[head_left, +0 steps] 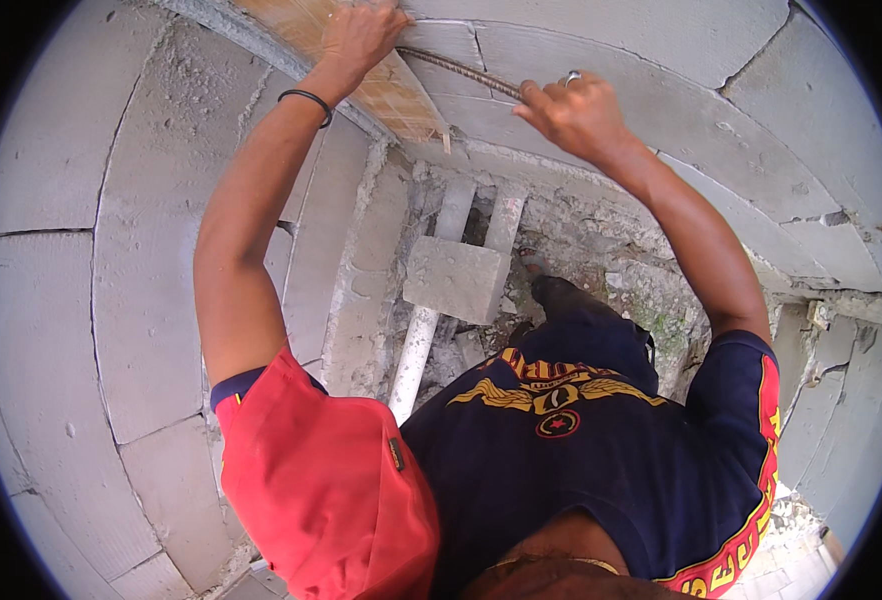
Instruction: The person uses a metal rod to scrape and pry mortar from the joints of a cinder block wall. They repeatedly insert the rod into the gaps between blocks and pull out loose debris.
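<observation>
Left fingers point(398, 20) partly cropped, right fingers point(535, 96) hiding rod point(466, 72) end

Downward fisheye view from the head

- We've got a grey block point(456, 281) down low
- white pipe point(415, 358) poking out from under it
- rubble point(616, 240), bit of moss point(667, 324)
- cracked-looking wall point(43, 310) on our left

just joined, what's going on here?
A person is working bare-handed by a block wall. The right hand grips a ribbed metal rod that runs leftward to the edge of a wooden panel. The left hand is up at that panel; its grip is unclear. Below are a grey block and a white pipe.
</observation>
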